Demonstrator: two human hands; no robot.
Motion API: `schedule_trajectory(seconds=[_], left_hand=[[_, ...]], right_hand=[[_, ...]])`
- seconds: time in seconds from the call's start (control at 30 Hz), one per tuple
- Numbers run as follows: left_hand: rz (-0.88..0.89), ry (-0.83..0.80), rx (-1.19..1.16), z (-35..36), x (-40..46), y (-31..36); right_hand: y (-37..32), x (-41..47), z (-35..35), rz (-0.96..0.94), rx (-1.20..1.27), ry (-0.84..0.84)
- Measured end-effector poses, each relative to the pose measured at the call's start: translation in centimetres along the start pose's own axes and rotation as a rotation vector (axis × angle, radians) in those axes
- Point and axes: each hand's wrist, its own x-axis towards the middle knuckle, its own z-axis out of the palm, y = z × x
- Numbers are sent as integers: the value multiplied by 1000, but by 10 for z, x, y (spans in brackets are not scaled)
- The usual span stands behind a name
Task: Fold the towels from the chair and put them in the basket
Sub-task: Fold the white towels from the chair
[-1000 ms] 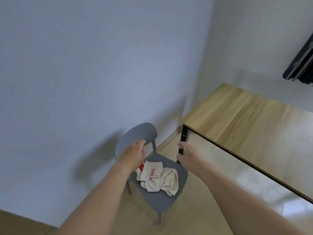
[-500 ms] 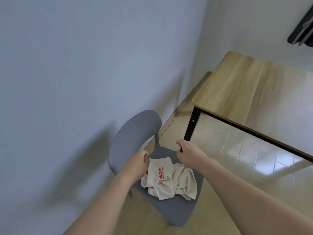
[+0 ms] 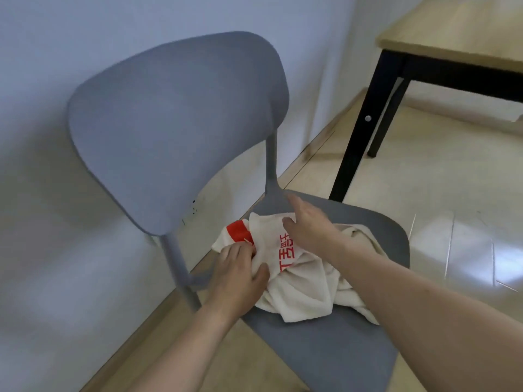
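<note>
Crumpled cream towels (image 3: pixel 302 290) with red characters and a red band lie in a heap on the seat of a grey plastic chair (image 3: pixel 175 123). My left hand (image 3: pixel 240 273) pinches the towel's left edge by the red band, thumb pressed into the cloth. My right hand (image 3: pixel 308 222) rests on top of the heap near its back edge, fingers curled onto the fabric. How many towels make up the heap I cannot tell. No basket is in view.
A wooden table (image 3: pixel 452 32) with black legs (image 3: pixel 359 131) stands to the right of the chair. A pale wall runs behind the chair at the left. The floor is glossy light tile (image 3: pixel 452 222).
The view has dropped much closer to the chair. Both hands came down from above the seat onto the towels, and the left hand has pinched the edge.
</note>
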Motion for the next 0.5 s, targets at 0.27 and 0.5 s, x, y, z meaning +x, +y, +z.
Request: schedule_trajectory(seconds=[0.27, 0.5], left_hand=[[118, 183, 26, 27, -4, -18], [152, 221, 13, 34, -4, -23]], right_hand=[[31, 20, 51, -55, -226, 53], [28, -4, 52, -11, -139, 117]])
